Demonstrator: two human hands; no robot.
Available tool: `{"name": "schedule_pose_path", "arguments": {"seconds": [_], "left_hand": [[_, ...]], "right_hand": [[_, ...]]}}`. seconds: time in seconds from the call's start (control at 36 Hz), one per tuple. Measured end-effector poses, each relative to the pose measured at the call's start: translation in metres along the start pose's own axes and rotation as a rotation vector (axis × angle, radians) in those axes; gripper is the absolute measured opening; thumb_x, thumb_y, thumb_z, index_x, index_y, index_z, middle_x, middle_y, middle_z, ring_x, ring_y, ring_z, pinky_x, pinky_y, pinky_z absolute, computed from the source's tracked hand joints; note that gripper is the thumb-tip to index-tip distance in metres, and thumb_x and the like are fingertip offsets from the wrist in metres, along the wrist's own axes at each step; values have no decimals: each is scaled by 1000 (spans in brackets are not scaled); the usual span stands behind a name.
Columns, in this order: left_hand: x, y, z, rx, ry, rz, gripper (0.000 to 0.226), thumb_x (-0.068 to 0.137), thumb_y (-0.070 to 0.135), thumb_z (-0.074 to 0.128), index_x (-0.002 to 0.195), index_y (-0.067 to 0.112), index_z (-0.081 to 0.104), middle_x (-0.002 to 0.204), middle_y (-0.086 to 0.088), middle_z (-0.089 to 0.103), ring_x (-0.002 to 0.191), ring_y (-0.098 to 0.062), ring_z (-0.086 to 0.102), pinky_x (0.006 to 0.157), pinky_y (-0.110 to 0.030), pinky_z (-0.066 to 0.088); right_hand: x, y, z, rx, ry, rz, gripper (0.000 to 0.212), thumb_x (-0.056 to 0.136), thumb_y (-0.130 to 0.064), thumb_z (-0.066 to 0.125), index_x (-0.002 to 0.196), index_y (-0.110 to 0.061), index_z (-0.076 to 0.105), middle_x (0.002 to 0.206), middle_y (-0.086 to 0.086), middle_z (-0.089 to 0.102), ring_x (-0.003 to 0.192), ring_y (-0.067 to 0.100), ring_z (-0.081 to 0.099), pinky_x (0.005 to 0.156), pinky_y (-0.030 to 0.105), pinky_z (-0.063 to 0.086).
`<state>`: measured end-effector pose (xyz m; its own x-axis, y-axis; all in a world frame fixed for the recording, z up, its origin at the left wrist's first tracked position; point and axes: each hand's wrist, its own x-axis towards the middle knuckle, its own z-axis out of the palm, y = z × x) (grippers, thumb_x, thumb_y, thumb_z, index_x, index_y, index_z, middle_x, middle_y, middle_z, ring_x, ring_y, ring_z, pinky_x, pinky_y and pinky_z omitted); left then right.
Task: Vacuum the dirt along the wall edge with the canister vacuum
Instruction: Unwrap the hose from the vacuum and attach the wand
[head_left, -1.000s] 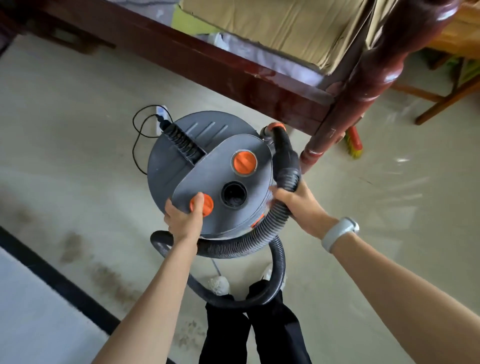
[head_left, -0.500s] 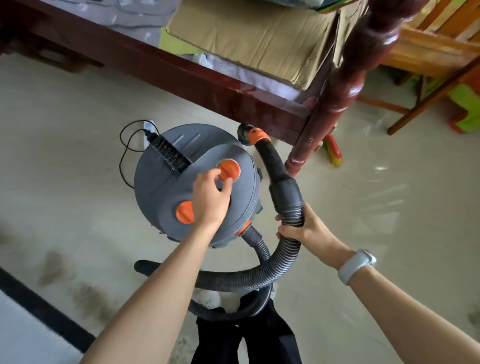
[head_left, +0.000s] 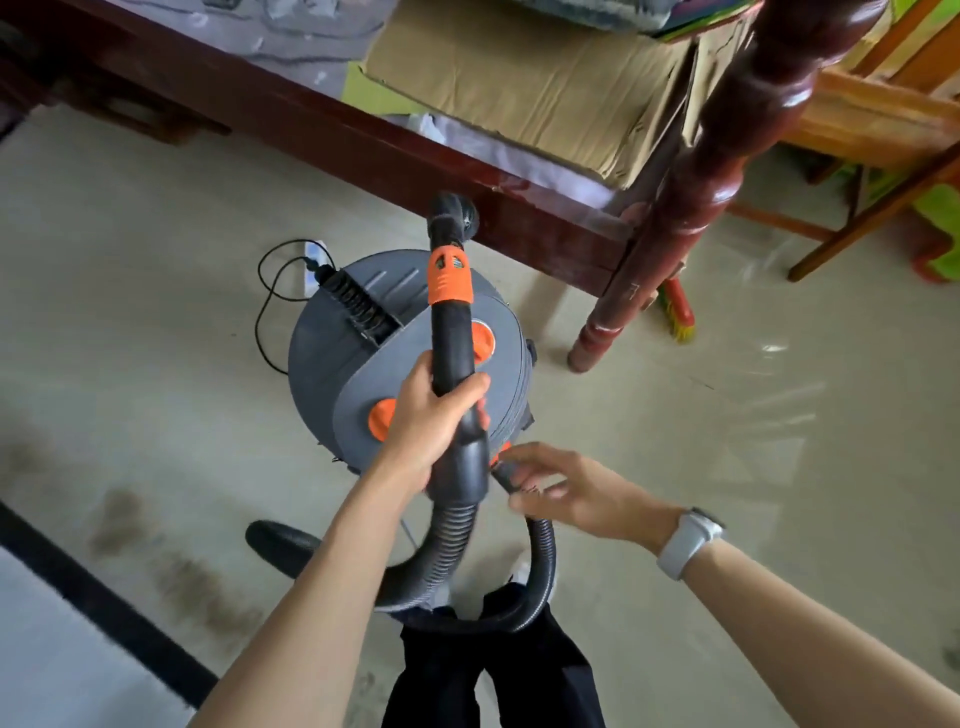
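Observation:
The grey canister vacuum (head_left: 332, 374) with orange knobs stands on the floor before me. My left hand (head_left: 436, 415) grips the black hose handle (head_left: 453, 343) just below its orange collar, holding it up over the canister with the open end (head_left: 451, 210) pointing away. My right hand (head_left: 566, 491) hovers with loose, blurred fingers at the ribbed hose (head_left: 540, 566) where it leaves the canister. Brown dirt patches (head_left: 124, 525) lie along the black baseboard (head_left: 104, 613) at the lower left.
A dark red bed frame (head_left: 332, 130) and its turned post (head_left: 670, 223) stand just behind the vacuum, with a cardboard box (head_left: 519, 78) on top. A power cord (head_left: 267, 312) runs to a strip. A broom (head_left: 675, 312) and wooden furniture legs (head_left: 872, 218) are at right.
My left hand left the canister's top and took the hose handle, raising it over the vacuum. My right hand released the ribbed hose and shifted toward the canister's hose inlet.

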<state>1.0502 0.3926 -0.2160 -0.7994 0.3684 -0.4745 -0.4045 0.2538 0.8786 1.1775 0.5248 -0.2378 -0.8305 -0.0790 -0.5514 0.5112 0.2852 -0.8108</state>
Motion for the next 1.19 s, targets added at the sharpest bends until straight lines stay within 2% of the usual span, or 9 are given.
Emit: {"name": "schedule_pose_path", "arguments": {"seconds": [0.11, 0.25, 0.33, 0.47, 0.56, 0.78, 0.94, 1.08, 1.19], "left_hand": [[-8, -2, -47, 322, -21, 58, 19, 84, 11, 67, 90, 23, 54, 54, 3, 62, 50, -8, 60, 51, -17, 47], [-11, -4, -83, 503, 87, 54, 22, 60, 42, 62, 80, 39, 57, 60, 8, 66, 58, -13, 62, 61, -31, 49], [-13, -11, -94, 525, 95, 56, 23, 55, 58, 56, 78, 58, 54, 57, 11, 65, 55, -9, 62, 62, -34, 50], [-15, -27, -105, 491, 179, 22, 37, 55, 63, 56, 81, 36, 56, 57, 14, 65, 53, -2, 61, 61, -34, 50], [-16, -34, -110, 470, 244, 13, 30, 62, 54, 58, 80, 30, 55, 58, 13, 65, 58, -9, 63, 62, -38, 52], [-18, -38, -125, 460, 256, 8, 19, 67, 44, 60, 80, 31, 54, 62, 4, 65, 66, -20, 66, 66, -46, 55], [-19, -38, -131, 510, 222, 2, 19, 67, 47, 58, 77, 32, 51, 64, 5, 64, 67, -22, 63, 66, -46, 54], [-26, -41, -137, 516, 217, 9, 21, 67, 46, 58, 80, 31, 52, 65, 5, 63, 71, -24, 63, 69, -47, 54], [-31, -46, -144, 489, 218, 0, 22, 68, 43, 59, 85, 31, 54, 67, 4, 64, 73, -26, 64, 72, -49, 53]], "right_hand": [[37, -6, -14, -146, 317, 41, 25, 96, -20, 58, 119, -13, 64, 103, 6, 69, 94, 23, 61, 91, 30, 45], [94, -21, -14, -172, 517, 37, 32, 97, -27, 53, 126, -14, 56, 96, 0, 61, 88, 21, 56, 73, 24, 37], [124, -28, -11, -255, 553, 0, 37, 96, -28, 54, 129, -11, 52, 113, 7, 60, 104, 26, 55, 80, 27, 37], [156, -32, -8, -335, 611, 55, 29, 96, -25, 54, 116, -4, 58, 121, 15, 52, 113, 33, 48, 92, 34, 35], [162, -33, -6, -362, 675, 60, 21, 96, -17, 52, 104, 2, 58, 114, 18, 54, 108, 35, 49, 89, 35, 36], [165, -35, 1, -262, 779, 164, 26, 97, -24, 50, 101, 1, 58, 112, 16, 55, 91, 26, 48, 74, 25, 28], [164, -39, 2, -217, 797, 214, 25, 96, -26, 52, 104, -3, 58, 114, 15, 57, 101, 32, 52, 75, 28, 32], [139, -48, 32, -335, 859, 38, 27, 94, -23, 58, 112, -2, 59, 114, 16, 55, 110, 33, 48, 88, 37, 37], [131, -52, 79, -545, 645, -155, 28, 91, -26, 64, 102, 0, 65, 99, 17, 61, 99, 35, 53, 82, 40, 39]]}}
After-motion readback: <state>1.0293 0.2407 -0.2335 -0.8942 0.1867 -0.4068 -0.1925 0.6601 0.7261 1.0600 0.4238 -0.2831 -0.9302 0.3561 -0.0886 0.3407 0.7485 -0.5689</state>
